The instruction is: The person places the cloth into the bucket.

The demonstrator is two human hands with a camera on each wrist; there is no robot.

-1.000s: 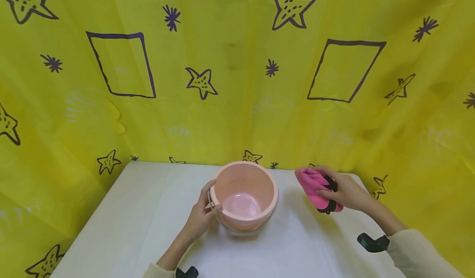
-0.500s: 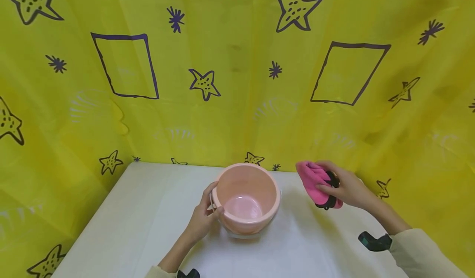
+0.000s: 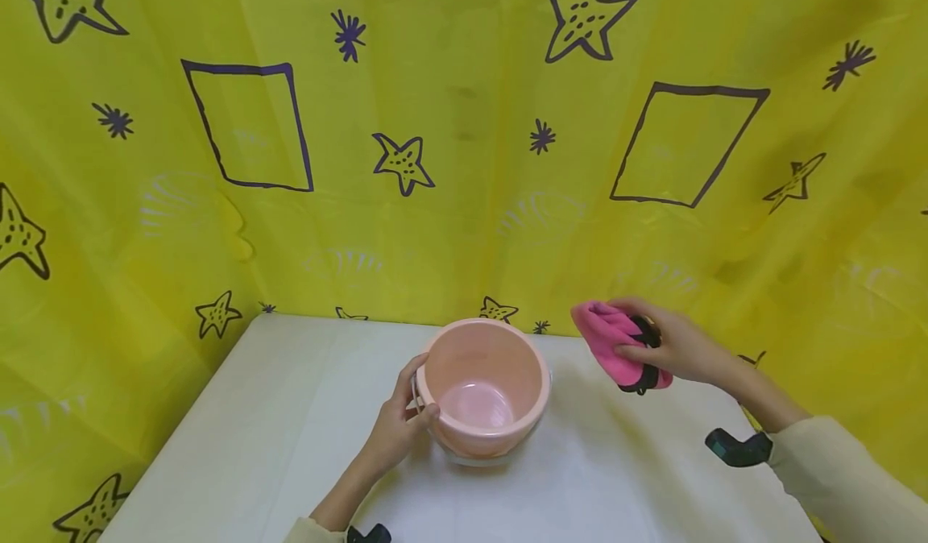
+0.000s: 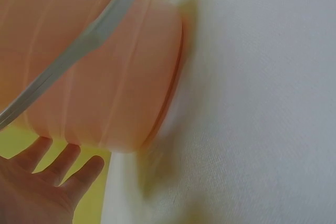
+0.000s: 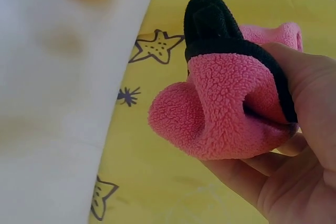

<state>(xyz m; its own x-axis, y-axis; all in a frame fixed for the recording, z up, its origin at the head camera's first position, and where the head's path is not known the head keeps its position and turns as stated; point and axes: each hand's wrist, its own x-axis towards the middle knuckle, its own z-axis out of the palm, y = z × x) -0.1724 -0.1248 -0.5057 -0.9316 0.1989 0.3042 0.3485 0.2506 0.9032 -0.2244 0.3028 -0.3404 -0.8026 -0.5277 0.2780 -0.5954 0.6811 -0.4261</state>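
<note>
A peach plastic bucket [image 3: 482, 438] stands on the white table, its mouth up and its inside visible with nothing in it. My left hand [image 3: 397, 426] holds it at the left side of the rim, thumb at the lip; in the left wrist view the fingers [image 4: 65, 163] lie against the outer wall, below a pale handle [image 4: 79, 51]. Off to the right, above the table, my right hand [image 3: 670, 346] grips a bunched pink fleecy cloth [image 3: 605, 337] with black trim. Close up in the right wrist view, the thumb presses the cloth [image 5: 220, 103] from one side and the fingers support it underneath.
The white table [image 3: 290, 414] runs back to a yellow curtain [image 3: 464, 229] printed with stars and frames, which also hangs along both sides. Dark devices sit on the wrists, the right one [image 3: 738, 448] plainly visible.
My right hand, still gripping the pink cloth, has risen slightly. The left hand keeps its hold on the bucket, which stays in place; the whole view has shifted a little.
</note>
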